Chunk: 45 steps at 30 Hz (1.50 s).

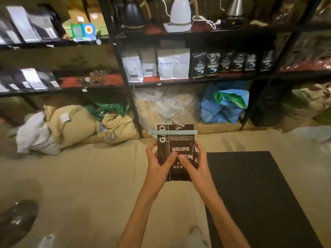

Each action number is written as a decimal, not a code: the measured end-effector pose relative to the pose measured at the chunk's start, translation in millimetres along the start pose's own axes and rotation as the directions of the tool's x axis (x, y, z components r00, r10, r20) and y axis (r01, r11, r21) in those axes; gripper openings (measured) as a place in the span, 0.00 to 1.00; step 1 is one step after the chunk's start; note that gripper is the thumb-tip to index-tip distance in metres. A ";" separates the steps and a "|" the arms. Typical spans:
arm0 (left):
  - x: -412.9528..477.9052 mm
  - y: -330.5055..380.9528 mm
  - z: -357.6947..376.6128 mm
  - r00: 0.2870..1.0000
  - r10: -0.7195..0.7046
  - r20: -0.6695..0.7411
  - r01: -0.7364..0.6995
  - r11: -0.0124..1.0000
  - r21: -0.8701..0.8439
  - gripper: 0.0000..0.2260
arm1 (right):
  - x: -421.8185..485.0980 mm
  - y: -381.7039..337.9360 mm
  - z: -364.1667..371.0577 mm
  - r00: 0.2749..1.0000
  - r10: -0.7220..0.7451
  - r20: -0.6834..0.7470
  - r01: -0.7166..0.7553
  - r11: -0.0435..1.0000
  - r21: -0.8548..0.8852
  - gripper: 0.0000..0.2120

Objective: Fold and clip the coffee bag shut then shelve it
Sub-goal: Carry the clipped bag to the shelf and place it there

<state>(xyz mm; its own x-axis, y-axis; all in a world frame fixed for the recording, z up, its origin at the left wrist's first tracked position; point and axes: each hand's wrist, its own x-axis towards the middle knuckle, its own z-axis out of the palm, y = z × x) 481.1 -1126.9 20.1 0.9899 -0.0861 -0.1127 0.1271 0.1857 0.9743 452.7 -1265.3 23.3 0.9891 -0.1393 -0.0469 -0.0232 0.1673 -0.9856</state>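
Upright, coffee bag pinched by left hand, right hand; clip seemingly across top.

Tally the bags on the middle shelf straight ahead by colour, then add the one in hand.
White bags: 4
Black bags: 6
Brown coffee bag in hand: 1
Total: 11

Clipped coffee bag before shelves
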 end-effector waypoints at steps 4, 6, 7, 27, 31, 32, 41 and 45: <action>78.0 7.8 -23.0 0.980 0.069 -0.185 -0.071 0.998 -0.002 0.24 | 78.0 16.4 33.4 0.997 0.002 -0.083 0.001 1.000 0.027 0.28; 122.2 15.7 -39.7 0.966 0.091 -0.240 -0.088 0.996 0.025 0.21 | 124.3 20.5 52.8 0.997 -0.013 -0.082 0.018 0.998 0.065 0.27; 139.7 21.0 -44.3 0.961 0.094 -0.260 -0.089 0.996 0.031 0.21 | 142.2 22.5 60.4 0.996 -0.015 -0.083 0.022 0.996 0.091 0.26; 345.3 103.5 -327.0 0.629 0.081 -0.773 -0.143 0.990 -0.013 0.09 | 403.9 72.4 400.0 0.965 0.004 0.263 0.007 0.999 -0.038 0.25; 381.2 123.5 -399.7 0.744 0.162 -0.649 -0.134 0.987 0.094 0.08 | 443.5 79.5 475.9 0.991 -0.041 0.126 0.047 0.998 -0.040 0.20; 392.4 127.9 -416.1 0.762 0.164 -0.627 -0.120 0.986 0.111 0.09 | 456.3 80.9 493.0 0.994 -0.044 0.102 0.049 0.998 -0.045 0.19; 514.5 138.2 -551.8 0.761 0.102 -0.641 -0.093 0.995 0.048 0.11 | 550.7 111.0 588.6 0.953 0.139 0.270 -0.055 0.954 -0.296 0.13; 571.9 129.6 -596.0 0.757 0.018 -0.654 0.000 1.000 0.027 0.20 | 599.5 140.7 625.2 0.958 0.262 0.120 -0.231 0.946 -0.227 0.16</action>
<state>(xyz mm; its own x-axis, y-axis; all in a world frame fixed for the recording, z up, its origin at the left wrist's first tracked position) 1101.3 -568.7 -34.2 0.7924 0.5780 -0.1948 0.1250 0.1588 0.9794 1133.2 -715.1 -42.1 0.9585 0.0272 -0.2838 -0.2830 -0.0314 -0.9586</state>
